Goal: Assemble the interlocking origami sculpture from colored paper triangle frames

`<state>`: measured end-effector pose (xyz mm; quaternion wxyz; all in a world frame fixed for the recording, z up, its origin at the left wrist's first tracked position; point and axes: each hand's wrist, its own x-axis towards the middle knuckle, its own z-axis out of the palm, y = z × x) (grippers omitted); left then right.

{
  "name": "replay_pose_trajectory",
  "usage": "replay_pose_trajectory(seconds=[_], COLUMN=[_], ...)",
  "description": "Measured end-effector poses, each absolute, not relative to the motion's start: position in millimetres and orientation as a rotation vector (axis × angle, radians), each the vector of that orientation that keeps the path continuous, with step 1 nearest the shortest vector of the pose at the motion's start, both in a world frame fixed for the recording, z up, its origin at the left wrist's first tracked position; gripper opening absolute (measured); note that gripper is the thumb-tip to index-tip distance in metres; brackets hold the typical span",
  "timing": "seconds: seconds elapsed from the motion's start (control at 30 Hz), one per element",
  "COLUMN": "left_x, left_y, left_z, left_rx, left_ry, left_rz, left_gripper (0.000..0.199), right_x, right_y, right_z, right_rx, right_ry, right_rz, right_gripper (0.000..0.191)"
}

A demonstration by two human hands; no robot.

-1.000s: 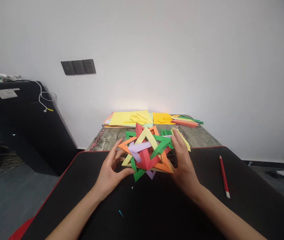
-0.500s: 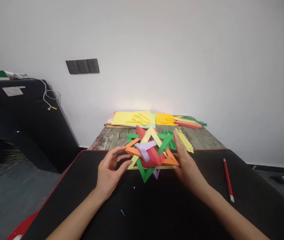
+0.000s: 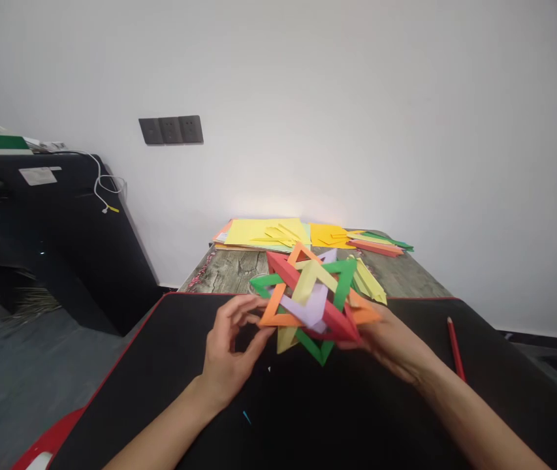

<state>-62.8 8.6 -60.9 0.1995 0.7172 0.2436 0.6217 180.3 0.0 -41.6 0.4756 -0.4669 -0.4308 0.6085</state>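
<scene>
- Hands are apart, one on each side of a multicolour paper star [image 3: 313, 310], which is up in the air over the far part of the black mat.
- Left hand [image 3: 226, 349] is curled at the star's 9 o'clock side, thumb and fingers around an orange point. Can't really tell if they're pinching it.
- Right hand [image 3: 398, 339] is clamped on the star from the 3 to 4 o'clock side, fingers mostly hidden behind the paper.
- Star itself is a bunch of interlocked folded frames: red, orange, green, pale yellow and lilac. A bit blurry tbh.
- Black mat [image 3: 337, 411] with a red edge lies under all this. Tiny white scrap [image 3: 269, 369] and blue scrap [image 3: 247, 416] both sit around 7 o'clock from the star, and a red pencil [image 3: 456, 349] lies between 3 and 4 o'clock.
- Past the mat there's a wood-look worktop [image 3: 229, 271]: pale yellow folded strips [image 3: 370, 282] between 2 and 3, yellow sheets [image 3: 243, 230] at 11, an orange-yellow sheet [image 3: 320, 235] at 12, red strips [image 3: 375, 247] between 1 and 2.
- Further out, black wall sockets [image 3: 170, 130] are between 10 and 11, and a black cabinet [image 3: 72, 241] is near 10.
</scene>
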Motion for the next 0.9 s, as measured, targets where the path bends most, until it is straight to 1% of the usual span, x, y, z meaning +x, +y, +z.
replay_pose_trajectory(seconds=[0.13,0.27,0.33,0.37,0.47,0.53,0.6,0.67,0.7,0.77,0.83,0.9], left_x=[-64,-68,-68,-68,-67,-66,-65,-63,-62,-61,-63,-66], left_y=[6,4,3,3,1,0,0,1,2,4,7,8], left_z=[-56,-52,-52,-51,-50,-49,-49,-49,-49,-47,-45,-42], left_rx=[2.21,2.37,2.43,2.451,2.462,2.422,2.293,2.036,1.889,1.66,1.563,1.541], left_ry=[0.72,0.647,0.561,0.526,0.512,0.537,0.568,0.606,0.625,0.658,0.688,0.688], left_rz=[1.674,1.615,1.578,1.569,1.584,1.607,1.633,1.656,1.651,1.59,1.488,1.385], left_gripper=[0.038,0.042,0.042,0.042,0.038,0.034,0.03,0.032,0.037,0.051,0.061,0.058], right_x=[183,189,191,190,188,186,186,185,186,186,186,187], right_y=[6,15,16,16,12,10,8,8,8,9,10,11], right_z=[-54,-65,-66,-66,-66,-67,-69,-71,-71,-72,-72,-71], right_rx=[-0.943,-0.806,-0.769,-0.753,-0.703,-0.674,-0.643,-0.614,-0.605,-0.597,-0.589,-0.583], right_ry=[-0.966,-1.014,-1.007,-1.005,-1.064,-1.124,-1.16,-1.18,-1.192,-1.216,-1.224,-1.205], right_rz=[1.595,1.733,1.795,1.807,1.758,1.696,1.649,1.619,1.609,1.603,1.617,1.634], right_gripper=[0.052,0.039,0.037,0.045,0.075,0.084,0.085,0.083,0.082,0.079,0.073,0.066])
